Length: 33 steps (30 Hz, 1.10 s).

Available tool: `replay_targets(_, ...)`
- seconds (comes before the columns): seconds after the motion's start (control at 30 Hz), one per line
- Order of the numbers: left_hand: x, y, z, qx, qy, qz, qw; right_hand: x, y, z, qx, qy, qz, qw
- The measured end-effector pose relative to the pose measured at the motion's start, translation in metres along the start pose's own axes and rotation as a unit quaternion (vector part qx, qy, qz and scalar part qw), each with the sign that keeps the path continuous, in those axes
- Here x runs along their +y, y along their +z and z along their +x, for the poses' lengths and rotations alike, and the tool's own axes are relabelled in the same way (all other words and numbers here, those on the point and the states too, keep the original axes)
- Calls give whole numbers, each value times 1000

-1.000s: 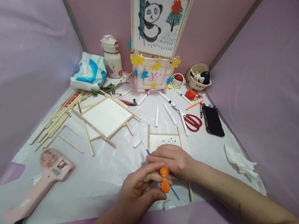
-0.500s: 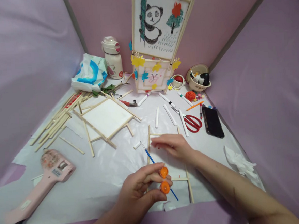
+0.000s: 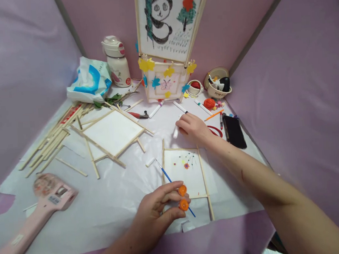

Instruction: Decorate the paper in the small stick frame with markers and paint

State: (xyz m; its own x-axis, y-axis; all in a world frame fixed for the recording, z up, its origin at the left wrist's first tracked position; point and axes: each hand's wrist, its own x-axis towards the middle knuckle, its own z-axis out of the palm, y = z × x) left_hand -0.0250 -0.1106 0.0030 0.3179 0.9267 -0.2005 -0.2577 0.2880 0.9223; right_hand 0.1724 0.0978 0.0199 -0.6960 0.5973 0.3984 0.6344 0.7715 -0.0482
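Observation:
My left hand (image 3: 156, 213) is closed in a pinch on a small orange paint pot (image 3: 182, 197) whose lid stands open. A thin blue paintbrush (image 3: 173, 186) lies on the table beside those fingers. In front lies a small wooden-framed paper panel (image 3: 184, 172) with a little flower painted on it. My right hand (image 3: 194, 128) is stretched out beyond the panel, its fingers curled over the white marker pens (image 3: 176, 131). Whether it grips one I cannot tell.
A tall lantern frame with a panda drawing (image 3: 165, 34) stands at the back. Around it are a bottle (image 3: 117, 63), a tissue pack (image 3: 87, 80), a bowl (image 3: 217, 85), a black phone (image 3: 233, 131), red scissors (image 3: 216, 130), a larger framed panel (image 3: 112, 133), loose sticks (image 3: 48, 141) and a pink heat gun (image 3: 33, 219).
My right hand has left the framed panel and reached forward to the marker pens, which uncovers the painted flower. My left hand still holds the orange pot. The view has shifted a little.

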Motion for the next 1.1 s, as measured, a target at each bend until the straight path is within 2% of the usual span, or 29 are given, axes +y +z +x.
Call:
replay_targets(0.07,2,1,1,-3,3,0,1000,-11,-12,-25,121,94,99,983)
replay_targets(0.13,3,1,2,-10,7,-1,1000,-28,-23,-56,227,236,204,923)
replay_targets(0.17,2,1,3,-12,8,1,1000,-38,-27,-71,261,278,260,887)
replay_targets(0.2,1,0,3,-14,11,3,1000,-47,-30,-86,281,300,313,856)
replay_targets(0.27,-3,0,4,-16,24,8,1000,-63,-31,-109,280,335,390,811)
replay_targets(0.33,-7,-1,3,-18,39,13,999,-76,-29,-122,238,364,437,787)
replay_targets(0.37,-9,-2,3,-19,48,17,999,-81,-28,-125,215,374,446,785)
replay_targets(0.43,-11,-3,2,-23,54,28,998,-89,-26,-126,183,383,425,800)
replay_targets(0.57,-13,-6,1,-23,25,39,999,-98,-19,-129,170,333,332,866)
replay_targets(0.63,-13,-7,1,-20,13,41,999,-100,-14,-135,177,293,316,885)
replay_targets(0.73,-13,-8,2,-16,-2,41,999,-100,-6,-141,185,271,314,891)
replay_targets(0.9,-10,-7,0,-13,-40,13,999,-99,0,-143,178,282,301,893)
replay_targets(1.1,-4,-6,4,-31,-16,24,999,-99,-1,-143,162,308,306,886)
